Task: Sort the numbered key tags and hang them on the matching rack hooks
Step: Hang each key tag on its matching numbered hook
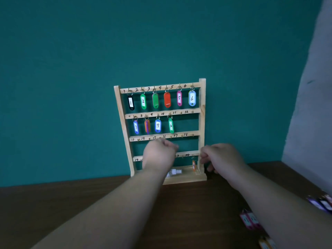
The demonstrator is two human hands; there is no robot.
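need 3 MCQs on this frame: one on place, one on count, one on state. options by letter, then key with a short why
1. The orange tag on the rack hangs under which number?
A) 19
B) 24
C) 13

2. How many tags hang from the second rail?
A) 4
B) 6
C) 2

3. hook 11 and hook 12 are:
A) both holding tags
B) both bare
C) one bare, one holding a tag

Key:
1 B: it hangs just below the written 24.
2 A: four hang there, from blue tag 7 to green tag 10.
3 B: nothing hangs from either.
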